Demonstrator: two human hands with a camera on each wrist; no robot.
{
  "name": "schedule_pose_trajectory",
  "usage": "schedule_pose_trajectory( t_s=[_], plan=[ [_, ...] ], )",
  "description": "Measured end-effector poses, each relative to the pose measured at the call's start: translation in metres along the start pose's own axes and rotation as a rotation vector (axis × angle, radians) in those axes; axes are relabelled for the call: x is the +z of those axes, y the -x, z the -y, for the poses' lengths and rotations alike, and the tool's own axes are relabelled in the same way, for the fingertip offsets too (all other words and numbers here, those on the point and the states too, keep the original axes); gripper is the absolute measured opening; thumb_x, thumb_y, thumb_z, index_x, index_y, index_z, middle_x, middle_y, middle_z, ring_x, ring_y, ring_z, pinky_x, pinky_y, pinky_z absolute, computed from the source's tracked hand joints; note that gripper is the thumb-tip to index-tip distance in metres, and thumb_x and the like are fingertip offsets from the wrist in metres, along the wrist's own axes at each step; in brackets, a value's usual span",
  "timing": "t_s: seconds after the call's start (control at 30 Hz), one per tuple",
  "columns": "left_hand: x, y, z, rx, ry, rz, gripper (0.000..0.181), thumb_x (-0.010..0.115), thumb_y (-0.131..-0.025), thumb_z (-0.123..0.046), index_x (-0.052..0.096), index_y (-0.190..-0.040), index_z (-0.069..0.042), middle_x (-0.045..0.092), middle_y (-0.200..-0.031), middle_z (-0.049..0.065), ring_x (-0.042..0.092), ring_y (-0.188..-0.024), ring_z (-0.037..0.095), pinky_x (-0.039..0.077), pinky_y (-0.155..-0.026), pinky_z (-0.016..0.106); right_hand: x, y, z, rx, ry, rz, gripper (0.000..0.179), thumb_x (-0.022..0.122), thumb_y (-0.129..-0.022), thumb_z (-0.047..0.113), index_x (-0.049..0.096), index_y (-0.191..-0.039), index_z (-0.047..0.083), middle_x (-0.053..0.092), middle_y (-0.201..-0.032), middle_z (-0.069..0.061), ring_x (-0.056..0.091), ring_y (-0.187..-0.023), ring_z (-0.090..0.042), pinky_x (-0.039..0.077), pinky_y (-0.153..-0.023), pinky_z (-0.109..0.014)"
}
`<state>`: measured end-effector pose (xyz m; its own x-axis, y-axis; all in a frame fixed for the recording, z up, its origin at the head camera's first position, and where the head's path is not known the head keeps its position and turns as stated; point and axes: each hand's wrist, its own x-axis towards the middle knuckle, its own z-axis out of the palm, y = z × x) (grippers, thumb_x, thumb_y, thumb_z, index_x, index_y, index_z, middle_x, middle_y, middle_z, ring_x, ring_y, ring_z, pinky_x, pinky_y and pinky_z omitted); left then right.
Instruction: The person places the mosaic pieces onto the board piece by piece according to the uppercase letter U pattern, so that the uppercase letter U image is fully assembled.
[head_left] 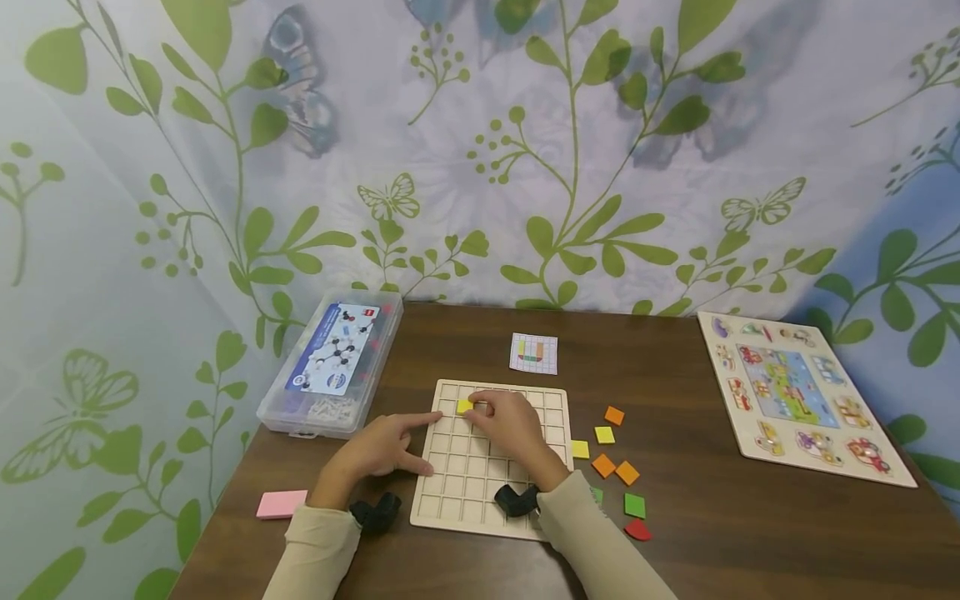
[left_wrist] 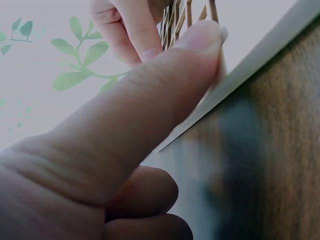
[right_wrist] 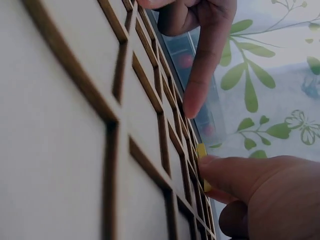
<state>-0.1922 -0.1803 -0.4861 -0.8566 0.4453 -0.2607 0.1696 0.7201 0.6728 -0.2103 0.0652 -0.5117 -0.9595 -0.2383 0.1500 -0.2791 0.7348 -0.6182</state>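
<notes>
A wooden grid board (head_left: 450, 508) lies flat on the dark table. My right hand (head_left: 512, 423) pinches a yellow square tile (head_left: 464, 407) between thumb and fingertips at an upper-left cell; in the right wrist view the tile (right_wrist: 201, 151) stands at the far side of the grid. Whether it sits fully down in the cell, I cannot tell. My left hand (head_left: 381, 446) touches the board's left edge with extended index finger and thumb. Its other fingers are curled beneath, as the left wrist view shows. Right of the board lie loose orange (head_left: 627, 472), yellow (head_left: 604, 435), green (head_left: 634, 505) and red (head_left: 638, 530) pieces.
A small pattern card (head_left: 534, 353) lies behind the board. At the left back stands a clear plastic box (head_left: 375, 354) with a molecule picture. Nearer, a pink block (head_left: 282, 504) is by the left forearm. A picture puzzle board (head_left: 806, 396) lies far right, before a leaf-print curtain (head_left: 480, 233).
</notes>
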Motion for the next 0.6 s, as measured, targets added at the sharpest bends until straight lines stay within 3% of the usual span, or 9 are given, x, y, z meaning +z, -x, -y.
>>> schedule_pose_trajectory(
  t_s=[0.6],
  plan=[
    [0.0011,0.0018,-0.0027,0.0,0.001,0.008,0.083,0.09,-0.077,-0.031,0.053,-0.151,-0.026,0.031,-0.057,-0.005,0.027,-0.05,0.012,0.028,-0.049,0.028,0.0057,0.0024,-0.0021,0.015,0.015,-0.011,0.03,0.076,-0.093,0.035,0.078,-0.119,0.02,0.05,-0.058,0.013,0.037,-0.049,-0.006,0.03,-0.046,-0.026]
  ],
)
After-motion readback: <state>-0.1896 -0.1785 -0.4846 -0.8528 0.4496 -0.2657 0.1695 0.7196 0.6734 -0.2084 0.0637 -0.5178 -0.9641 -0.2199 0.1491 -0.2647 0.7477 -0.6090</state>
